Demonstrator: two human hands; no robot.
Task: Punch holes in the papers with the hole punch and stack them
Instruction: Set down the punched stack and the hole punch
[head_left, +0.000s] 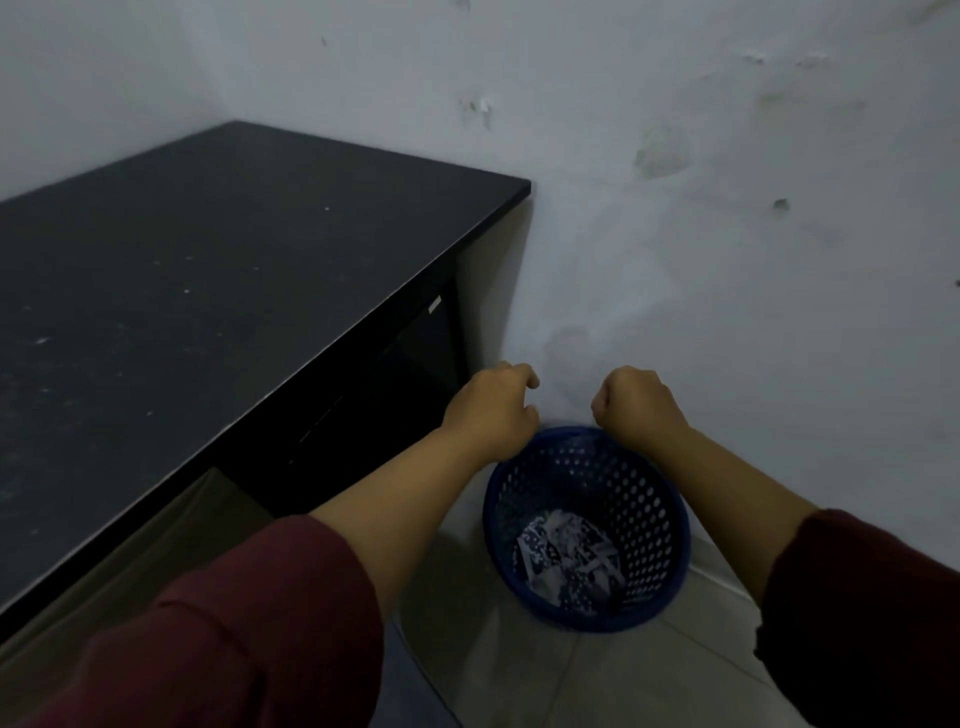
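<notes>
2 bare hands are hovering above a round blue perforated plastic basket (670, 525) standing on the pale tiled floor (597, 675) against the white wall (727, 234). Left hand (491, 408) is curling its fingers, gripping nothing; right hand (641, 405) is clenching into a fist (empty too). Crumpled printed paper scraps (563, 558) are lying inside the basket. Matte black rectangular tabletop (208, 286) is sitting to the left.

Table (208, 270) cut off at left edge; basket (670, 525) far rim hidden behind both hands; scraps (566, 556) inside too blurred to identify.
</notes>
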